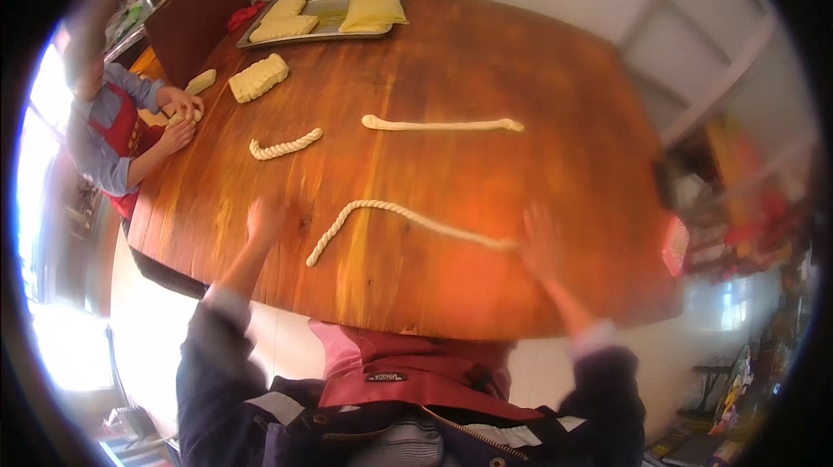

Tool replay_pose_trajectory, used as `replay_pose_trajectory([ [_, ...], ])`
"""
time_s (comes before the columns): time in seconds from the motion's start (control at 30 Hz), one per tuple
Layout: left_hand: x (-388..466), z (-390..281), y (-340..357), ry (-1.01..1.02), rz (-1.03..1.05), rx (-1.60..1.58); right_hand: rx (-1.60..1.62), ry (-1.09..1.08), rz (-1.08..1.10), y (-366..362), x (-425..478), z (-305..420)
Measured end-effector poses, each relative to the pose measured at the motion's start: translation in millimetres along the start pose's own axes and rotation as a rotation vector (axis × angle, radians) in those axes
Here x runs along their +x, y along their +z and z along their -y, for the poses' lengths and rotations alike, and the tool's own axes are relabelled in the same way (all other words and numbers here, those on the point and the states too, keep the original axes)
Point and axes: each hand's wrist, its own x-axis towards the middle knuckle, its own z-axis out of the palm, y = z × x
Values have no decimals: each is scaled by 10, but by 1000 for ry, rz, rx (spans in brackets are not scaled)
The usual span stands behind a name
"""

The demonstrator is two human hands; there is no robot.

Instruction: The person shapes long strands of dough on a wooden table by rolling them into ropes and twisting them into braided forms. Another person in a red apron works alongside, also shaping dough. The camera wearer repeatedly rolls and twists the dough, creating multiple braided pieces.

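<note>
A long twisted dough rope [390,206] lies in a bent arch on the wooden table in front of me. Its right end reaches the edge of my right hand [541,242], which is stretched flat and blurred over the tabletop; whether palm and dough touch is hard to tell. My left hand [263,220], also blurred, is to the left of the rope, apart from its left end, with nothing visible in it. Farther back lies a straight, smooth dough strip [442,125] with thicker ends. To its left is a short twisted dough piece [286,146], curled at one end.
On the wooden table [553,90] a ridged dough block [259,79] sits at the back left. Behind it, a metal tray [319,40] holds dough pieces [284,20] and a yellow plastic-covered bundle [372,7]. At the left edge, another person's hands [182,117] handle dough.
</note>
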Motion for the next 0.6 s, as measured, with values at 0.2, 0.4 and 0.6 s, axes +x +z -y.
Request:
replay_pose_trajectory([
  [0.2, -3, -684, 1103, 82, -579, 307, 187, 396, -229, 108, 1113, -122],
  [0.4, -2130, -585, 1146, 616, -244, -83, 103, -14, -267, -210, -116, 481],
  [0.6, -1462, -1671, 1601, 1029, -454, 299, 898, 169, -252, 121, 586, 72],
])
